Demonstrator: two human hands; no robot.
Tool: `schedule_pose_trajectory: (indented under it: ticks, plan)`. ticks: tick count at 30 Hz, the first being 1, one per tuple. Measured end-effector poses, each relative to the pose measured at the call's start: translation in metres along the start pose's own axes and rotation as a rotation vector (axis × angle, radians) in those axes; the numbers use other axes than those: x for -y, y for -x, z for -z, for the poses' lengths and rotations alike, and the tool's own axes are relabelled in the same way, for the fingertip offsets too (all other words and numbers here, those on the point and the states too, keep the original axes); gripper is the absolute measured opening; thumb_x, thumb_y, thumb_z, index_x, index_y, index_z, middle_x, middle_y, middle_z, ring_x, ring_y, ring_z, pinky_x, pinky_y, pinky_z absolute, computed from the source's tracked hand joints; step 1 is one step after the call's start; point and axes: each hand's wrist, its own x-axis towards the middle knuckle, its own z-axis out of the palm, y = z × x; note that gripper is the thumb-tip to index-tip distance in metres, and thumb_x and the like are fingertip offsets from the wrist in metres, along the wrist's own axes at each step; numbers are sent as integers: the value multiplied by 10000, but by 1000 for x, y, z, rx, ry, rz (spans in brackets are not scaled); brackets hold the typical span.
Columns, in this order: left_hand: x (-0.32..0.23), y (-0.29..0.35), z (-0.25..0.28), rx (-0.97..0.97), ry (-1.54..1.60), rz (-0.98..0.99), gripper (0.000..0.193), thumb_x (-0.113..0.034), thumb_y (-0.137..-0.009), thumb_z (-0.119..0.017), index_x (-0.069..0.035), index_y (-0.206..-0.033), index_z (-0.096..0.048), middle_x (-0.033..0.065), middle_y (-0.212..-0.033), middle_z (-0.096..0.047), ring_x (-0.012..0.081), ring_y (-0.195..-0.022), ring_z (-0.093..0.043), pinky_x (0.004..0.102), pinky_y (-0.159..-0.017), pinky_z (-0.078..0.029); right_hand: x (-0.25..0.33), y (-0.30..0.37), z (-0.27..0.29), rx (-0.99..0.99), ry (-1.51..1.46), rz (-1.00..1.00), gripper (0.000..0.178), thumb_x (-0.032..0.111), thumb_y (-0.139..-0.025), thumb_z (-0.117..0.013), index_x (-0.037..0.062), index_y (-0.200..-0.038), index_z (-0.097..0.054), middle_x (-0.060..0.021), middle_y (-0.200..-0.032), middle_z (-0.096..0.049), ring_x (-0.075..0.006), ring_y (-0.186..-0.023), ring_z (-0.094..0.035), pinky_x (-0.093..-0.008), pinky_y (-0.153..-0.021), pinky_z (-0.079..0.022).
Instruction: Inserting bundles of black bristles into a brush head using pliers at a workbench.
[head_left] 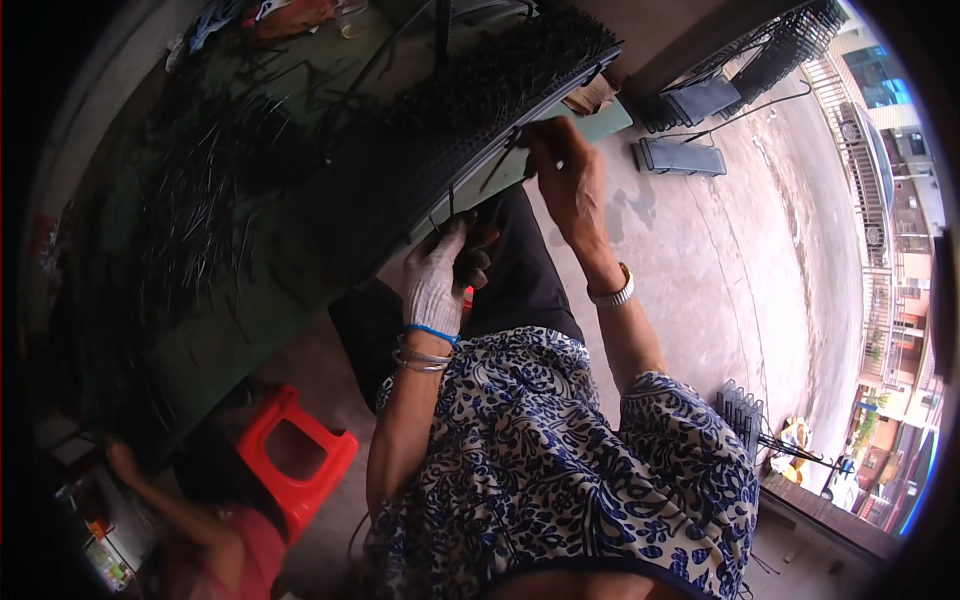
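Observation:
My left hand (pixel 437 270), in a white knitted glove with dark finger coating, is just under the near edge of a black mesh panel (pixel 400 190). Its fingers are curled together, and what they hold, if anything, is hidden. Bare and wearing a pale bracelet, my right hand (pixel 570 180) is raised beside the panel's right end. Thumb and fingers pinch a thin black strip (pixel 497 168) that slants down toward the panel edge. Dense black bristle-like pieces (pixel 500 80) cover the panel's far side.
Loose black strips (pixel 205 190) lie scattered over the dark green table (pixel 250 330). A red plastic stool (pixel 333 440) stands below it. Another person's arm (pixel 170 500) reaches to the table at lower left. Black metal racks (pixel 682 157) stand on the concrete floor at right.

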Motion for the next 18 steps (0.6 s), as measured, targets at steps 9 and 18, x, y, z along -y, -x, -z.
schedule_pose_trajectory:
  ticks: [9, 18]
  plan:
    - [3, -5, 1, 57, 204, 95, 273, -242, -954, -604, -20, -1112, -628, 107, -866, -695, 104, -570, -592, 213, -476, -476, -41, -33, -26, -237, 237, 344, 49, 30, -901, -601, 19, -947, -617, -106, -749, -608, -197, -630, -616, -312, -569, -469]
    - [2, -3, 0, 79, 175, 187, 265, -263, -981, -568, -68, -1141, -648, 69, -829, -679, 41, -540, -513, 161, -424, -344, -35, -32, -29, -102, 468, 322, 97, 140, -860, -675, 135, -955, -692, -100, -870, -575, -273, -705, -613, -349, -622, -492]
